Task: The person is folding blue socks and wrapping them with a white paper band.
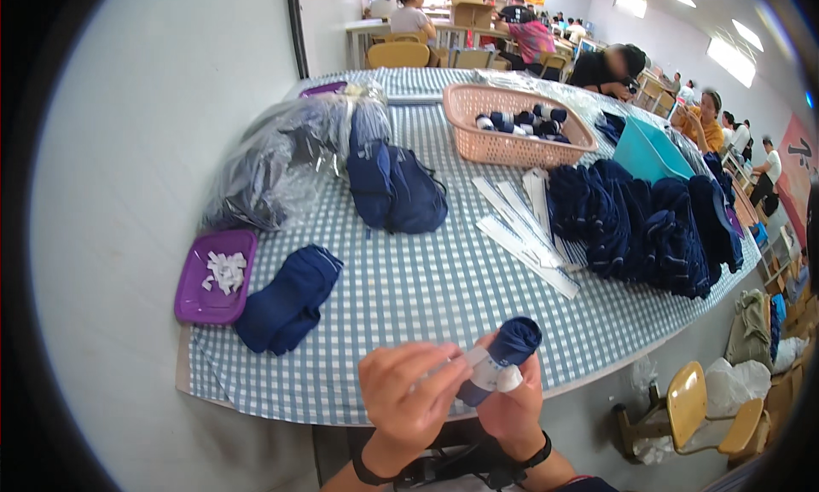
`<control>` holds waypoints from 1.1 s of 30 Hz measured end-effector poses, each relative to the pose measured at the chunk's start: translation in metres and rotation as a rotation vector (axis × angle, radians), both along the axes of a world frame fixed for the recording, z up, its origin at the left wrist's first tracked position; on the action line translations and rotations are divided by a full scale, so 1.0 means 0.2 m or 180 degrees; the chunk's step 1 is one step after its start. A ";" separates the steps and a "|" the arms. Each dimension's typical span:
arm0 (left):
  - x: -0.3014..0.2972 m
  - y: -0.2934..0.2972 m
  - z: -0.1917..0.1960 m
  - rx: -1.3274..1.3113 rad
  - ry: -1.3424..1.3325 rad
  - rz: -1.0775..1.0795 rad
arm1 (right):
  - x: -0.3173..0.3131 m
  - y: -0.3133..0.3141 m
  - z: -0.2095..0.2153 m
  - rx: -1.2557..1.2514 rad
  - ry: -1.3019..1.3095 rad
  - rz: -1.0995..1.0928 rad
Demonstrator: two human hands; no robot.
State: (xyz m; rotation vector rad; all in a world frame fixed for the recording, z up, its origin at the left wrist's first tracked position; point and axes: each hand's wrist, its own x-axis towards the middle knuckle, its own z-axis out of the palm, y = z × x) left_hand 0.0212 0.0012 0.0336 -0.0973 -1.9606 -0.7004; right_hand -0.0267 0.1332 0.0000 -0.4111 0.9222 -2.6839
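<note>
In my right hand (517, 413), near the table's front edge, is a rolled navy sock bundle (517, 338), its coiled end facing up. A white paper band (485, 373) goes around the roll. At the right thumb sits a small white cap-like piece (509, 379); whether it covers the thumb tip I cannot tell. My left hand (405, 400) is closed in a pinch on a small whitish strip (471, 355) against the band. Left of my hands, a folded pair of navy socks (288, 303) lies beside a purple tray (189, 289) of small white pieces (225, 273).
On the checked tablecloth (409, 309) lie white paper strips (520, 236) and a heap of navy socks (640, 223). Behind stand a pink basket (512, 151) of rolled socks and a teal bin (653, 149). Plastic-wrapped stock (286, 155) lies left. A chair (688, 402) stands right; people sit beyond.
</note>
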 end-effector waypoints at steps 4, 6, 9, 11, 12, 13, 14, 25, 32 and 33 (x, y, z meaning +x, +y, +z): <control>0.02 -0.02 -0.02 -0.0430 -0.0046 0.0136 | 0.01 0.02 -0.01 -0.0140 -0.0108 0.0104; 0.02 -0.03 0.01 -0.0551 -0.0054 0.0175 | 0.02 0.01 0.01 -0.0181 -0.0074 0.0149; 0.02 -0.05 -0.02 -0.0624 -0.0043 0.0087 | 0.03 -0.01 0.01 -0.0218 -0.0055 0.0163; 0.02 -0.06 -0.01 -0.0678 -0.0041 0.0087 | 0.03 0.00 0.02 -0.0085 -0.0160 0.0102; 0.02 -0.06 -0.01 -0.0719 -0.0065 0.0077 | 0.03 0.00 0.01 -0.0089 -0.0161 0.0091; 0.02 -0.07 -0.01 -0.0722 -0.0064 0.0064 | 0.02 0.00 0.01 -0.0089 -0.0042 0.0074; 0.03 -0.08 0.00 -0.0820 -0.0106 0.0077 | 0.02 0.00 0.01 -0.0089 0.0077 0.0055; 0.04 -0.08 0.07 -0.0810 -0.0315 -0.0075 | 0.02 0.03 -0.05 0.0109 0.0588 -0.0270; 0.05 -0.01 -0.03 0.0411 -0.0079 -0.0382 | 0.02 0.01 0.03 0.0085 0.0699 0.0343; 0.07 0.03 -0.04 0.0465 0.0174 -0.0573 | 0.03 -0.01 0.03 -0.0154 0.0213 0.0235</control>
